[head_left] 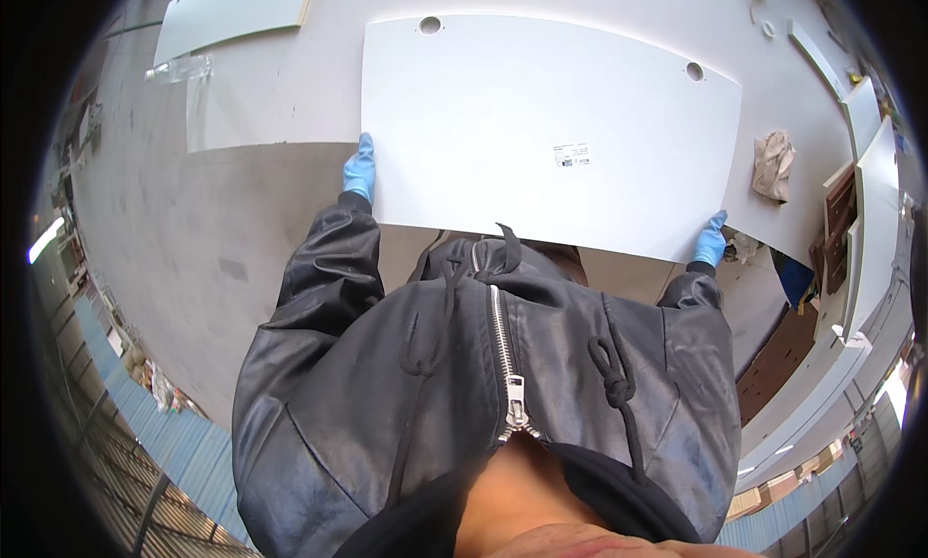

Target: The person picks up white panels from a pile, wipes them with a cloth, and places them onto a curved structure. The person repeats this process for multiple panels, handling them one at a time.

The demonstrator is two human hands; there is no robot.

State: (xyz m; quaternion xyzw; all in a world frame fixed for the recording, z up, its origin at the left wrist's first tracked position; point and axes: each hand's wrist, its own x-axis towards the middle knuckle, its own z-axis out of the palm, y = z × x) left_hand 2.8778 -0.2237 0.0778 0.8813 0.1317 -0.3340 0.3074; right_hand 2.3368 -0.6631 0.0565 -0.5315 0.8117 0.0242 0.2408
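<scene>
A large white panel [483, 133] lies level in front of my body, with a round hole near each far corner and a small printed label right of its middle. My left hand [360, 170], in a blue glove, grips the panel's left edge, its thumb along the top. At the near right corner my right hand [710, 241], gloved the same way, is closed on the panel's edge. The fingers under the panel are hidden on both sides.
A white work table [271, 99] extends beneath and beyond the panel. More white boards [237, 15] lie at the far left. Crumpled brown paper [773, 167] sits to the right. Beyond it, white and brown boards [839, 229] lean along the right side.
</scene>
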